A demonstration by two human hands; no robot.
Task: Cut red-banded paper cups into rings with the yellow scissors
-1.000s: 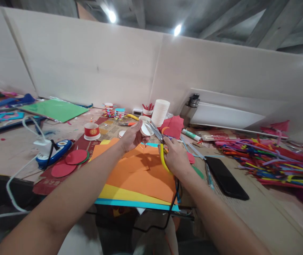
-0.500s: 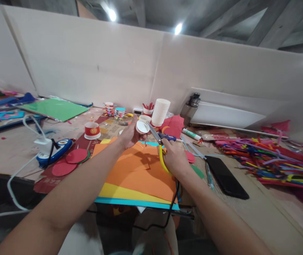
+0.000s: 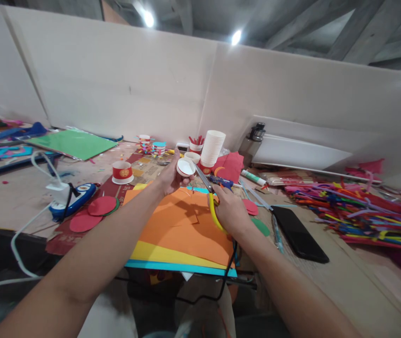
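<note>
Head view: two bare hands work over a cluttered craft table (image 3: 6, 199). The left hand (image 3: 170, 179) is closed around a small paper cup (image 3: 186, 166), held tilted in the air just beyond a pile of orange paper (image 3: 175, 230), so that a round white face shows. The right hand (image 3: 230, 209) is wrapped around yellow-handled scissors (image 3: 212, 206), their blades pointing far and left, tips close to the cup's right edge; whether they touch it is too fine to tell.

Cutting seems to be under way, though how much of the cup is trimmed is unclear. No coloured strips show on it, so any decorating appears not yet done. On the far side, two small cups, one mostly red (image 3: 144, 144) and one blue-topped (image 3: 158, 149), carry coloured bits and look further along, perhaps finished. To the left stands a red-and-white cup (image 3: 122, 172), seemingly uncut. A tall stack of white cups (image 3: 213, 149) on the far side appears unused. Red paper circles (image 3: 102, 206) lie at the near left, already cut out but loose, attached to nothing.
</note>
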